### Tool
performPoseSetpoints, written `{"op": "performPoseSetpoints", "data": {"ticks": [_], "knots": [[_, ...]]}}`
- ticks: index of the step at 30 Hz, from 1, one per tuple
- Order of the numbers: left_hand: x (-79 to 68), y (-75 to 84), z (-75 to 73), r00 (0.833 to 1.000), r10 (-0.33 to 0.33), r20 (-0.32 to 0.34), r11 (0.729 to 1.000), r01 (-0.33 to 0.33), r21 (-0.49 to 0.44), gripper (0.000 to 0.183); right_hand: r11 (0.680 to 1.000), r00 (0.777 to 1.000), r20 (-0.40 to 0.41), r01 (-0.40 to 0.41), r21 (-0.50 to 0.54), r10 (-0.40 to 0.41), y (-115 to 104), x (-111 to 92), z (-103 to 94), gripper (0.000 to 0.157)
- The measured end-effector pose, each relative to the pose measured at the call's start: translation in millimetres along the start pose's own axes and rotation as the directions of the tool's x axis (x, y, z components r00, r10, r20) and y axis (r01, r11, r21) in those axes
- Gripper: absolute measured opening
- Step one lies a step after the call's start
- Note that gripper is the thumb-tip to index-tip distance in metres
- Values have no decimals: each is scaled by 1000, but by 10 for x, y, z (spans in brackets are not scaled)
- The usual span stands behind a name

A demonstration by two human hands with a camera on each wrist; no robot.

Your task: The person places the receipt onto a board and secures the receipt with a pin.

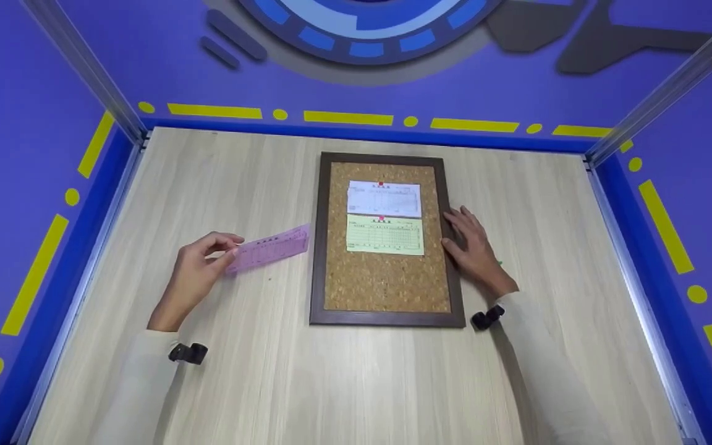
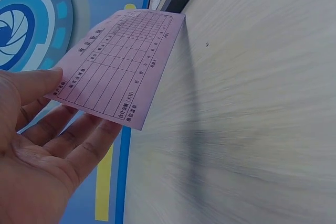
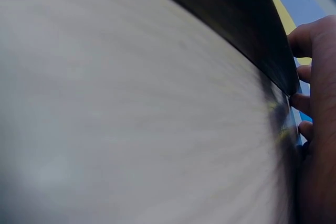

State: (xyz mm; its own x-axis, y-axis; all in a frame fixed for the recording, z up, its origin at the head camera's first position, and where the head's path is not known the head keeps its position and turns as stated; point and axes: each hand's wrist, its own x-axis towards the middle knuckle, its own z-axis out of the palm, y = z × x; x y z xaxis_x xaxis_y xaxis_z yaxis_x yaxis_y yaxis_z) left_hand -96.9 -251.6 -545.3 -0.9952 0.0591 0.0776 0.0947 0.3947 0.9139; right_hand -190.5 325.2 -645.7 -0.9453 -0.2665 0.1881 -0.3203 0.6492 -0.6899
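Observation:
Between thumb and fingers, my left hand (image 1: 198, 275) pinches a pink receipt slip (image 1: 272, 247) by its near end. The slip is raised off the table, left of a cork board (image 1: 387, 284) with a dark brown frame. In the left wrist view the slip (image 2: 118, 66) shows a printed grid, and the thumb lies over one corner. My right hand (image 1: 476, 250) touches the board's right edge with its fingertips and thumb. A white slip (image 1: 384, 201) and, just below it, a light green slip (image 1: 384, 236) are on the cork, each with a red pushpin at its top.
The board lies on a light wood-grain table (image 1: 257, 371). Blue walls (image 1: 356, 93) with yellow dashes enclose the back and sides. A tiny green object (image 1: 500, 262) peeks out beside the right wrist, mostly hidden. Black wrist cameras sit on both forearms.

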Motion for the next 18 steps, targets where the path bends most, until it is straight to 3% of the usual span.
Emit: {"op": "performPoseSetpoints", "data": {"ticks": [18], "knots": [[137, 91, 21, 998, 49, -50, 998, -47, 49, 11, 1000, 1000, 0, -26, -7, 26, -20, -2, 1, 60]]}}
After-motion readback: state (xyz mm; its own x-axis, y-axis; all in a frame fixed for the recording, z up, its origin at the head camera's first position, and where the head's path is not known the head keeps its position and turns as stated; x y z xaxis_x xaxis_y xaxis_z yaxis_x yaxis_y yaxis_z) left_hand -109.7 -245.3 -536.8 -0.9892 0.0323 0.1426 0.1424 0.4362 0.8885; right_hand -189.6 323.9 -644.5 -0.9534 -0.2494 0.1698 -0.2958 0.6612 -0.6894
